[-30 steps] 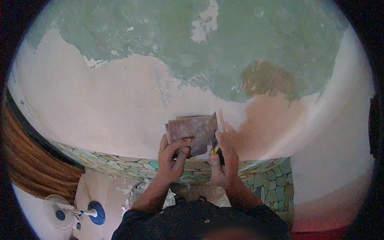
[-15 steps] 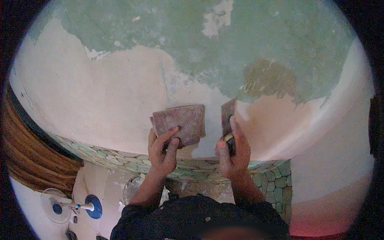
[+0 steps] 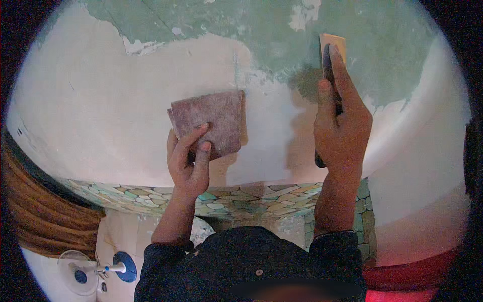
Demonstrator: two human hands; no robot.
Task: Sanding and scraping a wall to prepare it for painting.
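Note:
My left hand [image 3: 188, 158] is closed on a folded stack of dusty reddish-brown sandpaper [image 3: 211, 123], thumb and fingers pressed on its front face. The sheets lie a little askew, and a tan edge shows along the right. My right hand [image 3: 344, 113] is wrapped round the dark handle of a putty knife [image 3: 334, 45], its index finger stretched along the tool. The broad tan-looking blade points up at the green part of the wall [image 3: 271, 30]; whether it touches the surface I cannot tell. Most of the handle is hidden by my fingers.
White, smoothed areas [image 3: 126, 100] meet patchy green paint on the wall. Stone-patterned cladding [image 3: 216, 201] runs along its foot. A brown curtain [image 3: 45, 216] hangs at left, above a pedestal fan [image 3: 80, 274]. Red cloth [image 3: 417, 269] lies at lower right.
My right hand has moved up and right with the putty knife, onto the green area. My left hand has shifted left and slightly up, still holding the sandpaper.

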